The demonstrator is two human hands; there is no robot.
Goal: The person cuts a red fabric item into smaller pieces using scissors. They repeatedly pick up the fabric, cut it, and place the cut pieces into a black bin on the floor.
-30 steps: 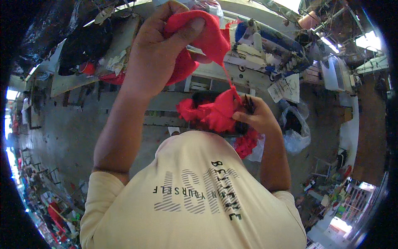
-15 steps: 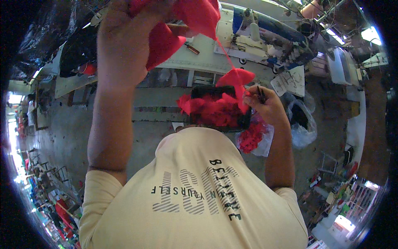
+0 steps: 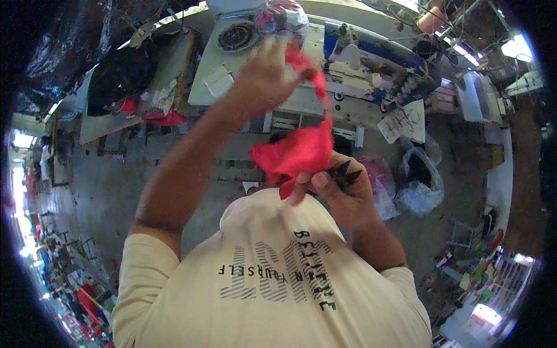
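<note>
My left hand (image 3: 264, 81) is raised over the far table, smeared by motion, with its thumb against a thin red fabric strip (image 3: 321, 90). This strip drops to a larger red fabric piece (image 3: 299, 152) in front of my chest. My right hand (image 3: 342, 194) pinches the lower edge of that piece between thumb and fingers. Small black thread snips (image 3: 346, 174) are tucked in the same hand, their two pointed blades apart and facing up and right. The red piece covers most of what lies behind it; only a dark bit of the black tray shows beside it.
A sewing machine (image 3: 354, 64) stands on the white table (image 3: 203, 64) ahead, near a filled clear bag (image 3: 284, 20). Plastic bags (image 3: 420, 188) sit on the floor at right. More red cloth (image 3: 165, 118) hangs at the left table's edge.
My left hand has moved right and away from the upper left, now over the table. My right hand has come nearer my chest with the red piece, which now hides the black tray.
</note>
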